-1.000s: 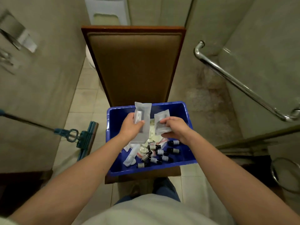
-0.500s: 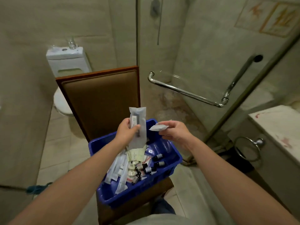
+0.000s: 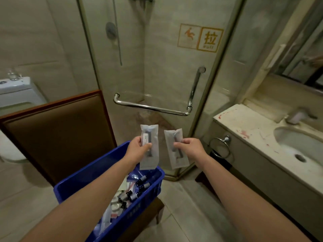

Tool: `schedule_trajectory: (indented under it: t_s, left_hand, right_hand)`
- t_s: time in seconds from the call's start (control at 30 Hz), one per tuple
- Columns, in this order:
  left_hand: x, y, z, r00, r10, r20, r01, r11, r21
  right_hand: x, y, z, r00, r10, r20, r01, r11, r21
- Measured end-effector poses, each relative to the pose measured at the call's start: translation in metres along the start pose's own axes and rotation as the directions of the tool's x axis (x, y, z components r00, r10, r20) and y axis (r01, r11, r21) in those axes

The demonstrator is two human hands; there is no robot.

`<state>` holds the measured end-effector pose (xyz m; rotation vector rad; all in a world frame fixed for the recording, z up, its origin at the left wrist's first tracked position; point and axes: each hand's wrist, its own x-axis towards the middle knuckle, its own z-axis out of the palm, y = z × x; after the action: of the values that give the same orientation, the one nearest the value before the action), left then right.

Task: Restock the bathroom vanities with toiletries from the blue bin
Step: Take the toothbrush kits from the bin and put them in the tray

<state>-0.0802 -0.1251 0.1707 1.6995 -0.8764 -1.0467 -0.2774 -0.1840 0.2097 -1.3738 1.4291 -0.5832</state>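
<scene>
The blue bin [image 3: 150, 191] sits on a brown chair at lower left, holding several small dark-capped bottles [image 3: 130, 195] and white packets. My left hand [image 3: 137, 151] grips a long white sealed packet [image 3: 151, 159] upright above the bin's far corner. My right hand [image 3: 191, 148] pinches a second white sealed packet [image 3: 170, 139] just to the right, over the floor. The two packets hang side by side, apart. The vanity counter [image 3: 251, 135] with its white basin [image 3: 297, 145] lies to the right of my right hand.
A glass shower door with a chrome handle bar [image 3: 152, 107] stands straight ahead. The chair's padded brown back [image 3: 59, 137] rises left of the bin, with a toilet [image 3: 15, 95] behind it. A chrome towel ring [image 3: 219, 147] hangs on the vanity's side. A tap [image 3: 297, 116] stands behind the basin.
The view has swung right, from the bin toward the shower door and vanity. Both hands lifted their packets out of the bin; the right packet turned from flat to upright.
</scene>
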Motion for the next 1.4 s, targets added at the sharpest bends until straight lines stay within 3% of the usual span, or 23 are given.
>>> schedule_trajectory:
  t_s: [0.37, 0.6, 0.83, 1.07, 1.4]
  left_hand:
    - [-0.022, 0.045, 0.138, 0.968, -0.017, 0.249, -0.007, 0.995, 0.098]
    - [-0.064, 0.066, 0.254, 0.929, 0.058, 0.367, -0.099, 0.991, 0.094]
    - [-0.099, 0.077, 0.356, 0.881, 0.134, 0.454, -0.15, 0.989, 0.0]
    - [-0.12, 0.085, 0.444, 0.83, 0.098, 0.549, -0.126, 0.992, 0.015]
    - [-0.142, 0.102, 0.55, 0.707, 0.044, 0.706, -0.196, 0.971, 0.136]
  right_hand:
    - [-0.023, 0.063, -0.133, 0.973, 0.117, -0.2, -0.062, 0.963, 0.26]
    - [-0.048, 0.121, -0.249, 0.974, 0.184, -0.135, -0.095, 0.865, 0.493]
    - [-0.081, 0.17, -0.346, 0.959, 0.232, -0.16, -0.095, 0.801, 0.592]
    - [-0.116, 0.213, -0.421, 0.917, 0.28, -0.283, -0.057, 0.796, 0.602]
    - [-0.148, 0.264, -0.491, 0.785, 0.405, -0.469, 0.012, 0.747, 0.665]
